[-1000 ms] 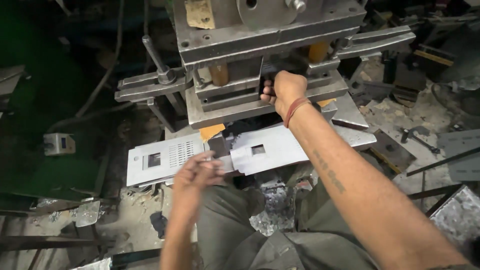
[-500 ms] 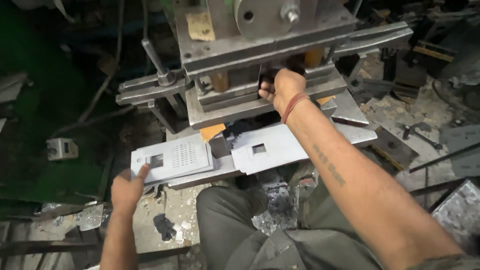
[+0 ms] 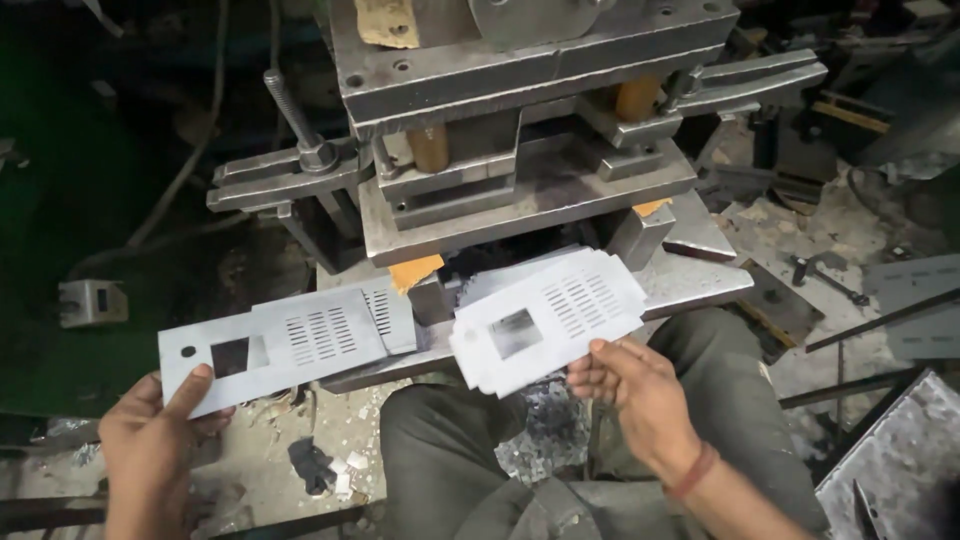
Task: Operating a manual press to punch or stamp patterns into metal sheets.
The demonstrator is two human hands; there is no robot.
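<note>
I sit in front of a steel punch press (image 3: 520, 190). My left hand (image 3: 150, 450) is at the lower left, its thumb pressed on the near corner of a flat grey metal plate (image 3: 300, 340) with a square cut-out and rows of slots. That plate rests on the press bed and sticks out to the left. My right hand (image 3: 640, 395) pinches the near edge of a small stack of similar punched plates (image 3: 550, 320), held tilted in front of the die.
Clamp bars and a threaded bolt (image 3: 300, 150) jut out at the press's left. Metal scrap (image 3: 540, 440) lies between my knees and around the floor. More sheet pieces (image 3: 890, 470) and rods sit at the right.
My right hand has come down from the press die and now holds the plate stack. My left hand has slid left and down to the near corner of the left plate.
</note>
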